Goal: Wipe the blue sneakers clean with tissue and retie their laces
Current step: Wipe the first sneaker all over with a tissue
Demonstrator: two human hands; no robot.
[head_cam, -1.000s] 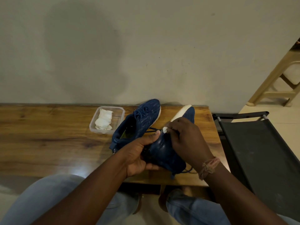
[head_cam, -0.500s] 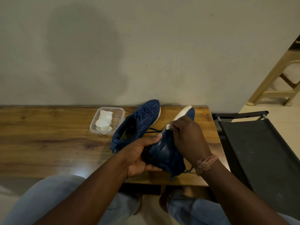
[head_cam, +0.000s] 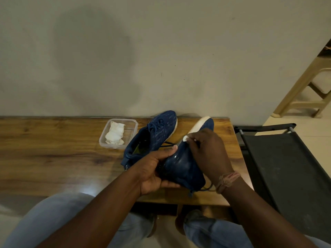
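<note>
Two blue sneakers are on the wooden table (head_cam: 53, 149). One sneaker (head_cam: 154, 135) lies laced on the table, toe toward the wall. The other sneaker (head_cam: 182, 167) is tipped on its side with its white sole facing left and up. My left hand (head_cam: 154, 170) grips this sneaker around its heel end, thumb on the upper. My right hand (head_cam: 207, 151) pinches a small wad of white tissue (head_cam: 186, 138) and presses it against the sneaker near the sole edge. A dark lace trails out by my right wrist.
A clear plastic tub (head_cam: 130, 122) with crumpled white tissue (head_cam: 114, 135) sits left of the sneakers near the wall. A black fabric chair (head_cam: 286, 167) stands at the table's right end. A beige plastic chair (head_cam: 308, 93) stands farther right. My knees are below the table's front edge.
My right hand has slid the tissue along the held sneaker toward its toe. My left hand keeps the same grip. The other sneaker and the tub have not moved.
</note>
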